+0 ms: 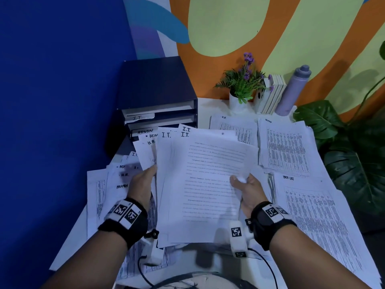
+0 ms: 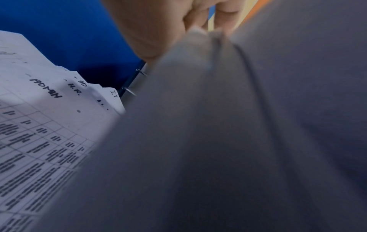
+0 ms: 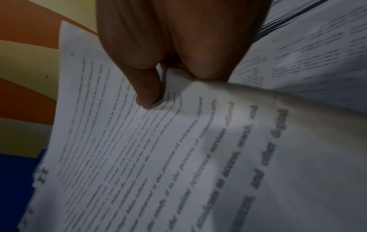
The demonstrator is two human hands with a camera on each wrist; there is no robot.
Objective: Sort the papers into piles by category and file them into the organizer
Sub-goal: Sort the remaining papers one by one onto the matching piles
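Behind both hands' papers point(image 1: 204, 180), organizer point(image 1: 158, 94) trays hold labelled sheets.

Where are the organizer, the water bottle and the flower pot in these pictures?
organizer point(image 1: 158, 80): head view, on its dark blue top panel.
water bottle point(image 1: 292, 92): head view, on the middle of its purple body.
flower pot point(image 1: 234, 102): head view, on its white side below the leaves.

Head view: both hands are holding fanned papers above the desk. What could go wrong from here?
1. The right hand pinches only one edge of the white printed text sheet; it may crease or tear.
2. The left hand holds a loose fan of white labelled sheets; some could slip onto the unsorted papers below and mix categories.
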